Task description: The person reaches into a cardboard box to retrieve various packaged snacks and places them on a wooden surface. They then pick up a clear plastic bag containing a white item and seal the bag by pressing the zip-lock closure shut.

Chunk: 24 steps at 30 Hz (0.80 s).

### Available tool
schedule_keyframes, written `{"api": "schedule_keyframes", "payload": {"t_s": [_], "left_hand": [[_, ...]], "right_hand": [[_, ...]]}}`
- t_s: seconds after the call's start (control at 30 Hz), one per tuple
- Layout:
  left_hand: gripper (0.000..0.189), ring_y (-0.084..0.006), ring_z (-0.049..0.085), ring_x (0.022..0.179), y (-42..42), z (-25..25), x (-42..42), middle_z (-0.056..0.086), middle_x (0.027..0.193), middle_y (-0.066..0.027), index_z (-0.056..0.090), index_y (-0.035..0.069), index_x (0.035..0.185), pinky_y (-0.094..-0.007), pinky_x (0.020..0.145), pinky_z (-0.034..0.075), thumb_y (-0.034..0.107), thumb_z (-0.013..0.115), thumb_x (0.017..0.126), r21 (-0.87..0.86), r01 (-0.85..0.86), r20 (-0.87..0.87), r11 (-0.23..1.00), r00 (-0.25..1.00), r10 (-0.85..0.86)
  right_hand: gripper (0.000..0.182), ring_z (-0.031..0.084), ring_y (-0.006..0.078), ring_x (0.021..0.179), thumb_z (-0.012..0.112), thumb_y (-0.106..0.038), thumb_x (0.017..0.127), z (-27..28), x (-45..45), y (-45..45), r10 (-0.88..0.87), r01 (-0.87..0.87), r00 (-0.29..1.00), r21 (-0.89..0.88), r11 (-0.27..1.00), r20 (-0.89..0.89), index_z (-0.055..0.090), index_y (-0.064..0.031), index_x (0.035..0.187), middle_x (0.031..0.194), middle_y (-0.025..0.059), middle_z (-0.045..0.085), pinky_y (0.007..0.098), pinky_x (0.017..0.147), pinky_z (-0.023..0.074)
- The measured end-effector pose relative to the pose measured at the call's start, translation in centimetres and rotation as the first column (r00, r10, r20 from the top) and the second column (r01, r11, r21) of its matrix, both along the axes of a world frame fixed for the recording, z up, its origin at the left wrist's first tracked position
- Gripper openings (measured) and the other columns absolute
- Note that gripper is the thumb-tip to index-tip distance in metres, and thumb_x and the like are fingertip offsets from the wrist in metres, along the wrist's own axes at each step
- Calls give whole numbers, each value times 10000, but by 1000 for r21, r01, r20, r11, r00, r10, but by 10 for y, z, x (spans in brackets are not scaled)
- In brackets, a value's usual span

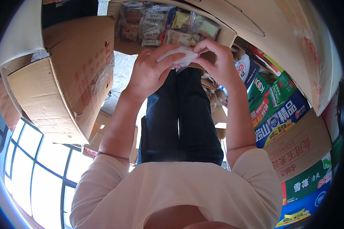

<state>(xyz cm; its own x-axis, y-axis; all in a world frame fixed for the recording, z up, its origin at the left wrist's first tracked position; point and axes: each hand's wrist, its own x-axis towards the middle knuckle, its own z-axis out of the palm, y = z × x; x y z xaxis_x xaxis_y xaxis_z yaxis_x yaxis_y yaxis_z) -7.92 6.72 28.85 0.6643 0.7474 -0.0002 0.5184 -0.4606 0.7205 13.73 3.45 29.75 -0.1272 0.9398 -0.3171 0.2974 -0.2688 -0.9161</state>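
Observation:
My left hand (152, 71) grips a thin white packet (186, 57), with the fingers over its top and the thumb along its face. At the packet's right end, the thumb and forefinger of my right hand (218, 55) pinch its edge. The packet is held above my knees and partly covered by my fingers, so its contents cannot be made out. Just beyond my hands sits an open cardboard box (126, 47). In it are clear bags of small white sachets (154, 17), brown packaged food (131, 32) and yellow-green packs (181, 21).
On the left stands a large cardboard carton (83, 65) with red printing. A big carton wall (263, 17) rises at the upper right. Flattened or stacked printed cartons (286, 120) line the right side. Grid-framed windows (46, 169) are at the lower left.

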Motion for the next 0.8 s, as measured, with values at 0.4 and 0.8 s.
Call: {"api": "schedule_keyframes", "payload": {"t_s": [0.4,0.8], "left_hand": [[381,-163,630,911,-5,-2,5,645,1114,-3,663,185,1065,-314,688,422,43,718,716,30,41,-121,999,992,-37],[291,-242,615,915,-9,-24,-2,658,1063,-43,668,114,939,-339,771,466,55,773,674,-85,-102,71,991,992,108]], "right_hand": [[101,631,183,763,676,69,737,-9,7,-6,-61,69,996,123,990,-67,626,12,805,808,80,654,270,702,494],[95,635,187,890,593,94,809,-23,-1,-26,-254,268,942,35,963,-219,590,26,875,934,122,646,291,811,495]]}}
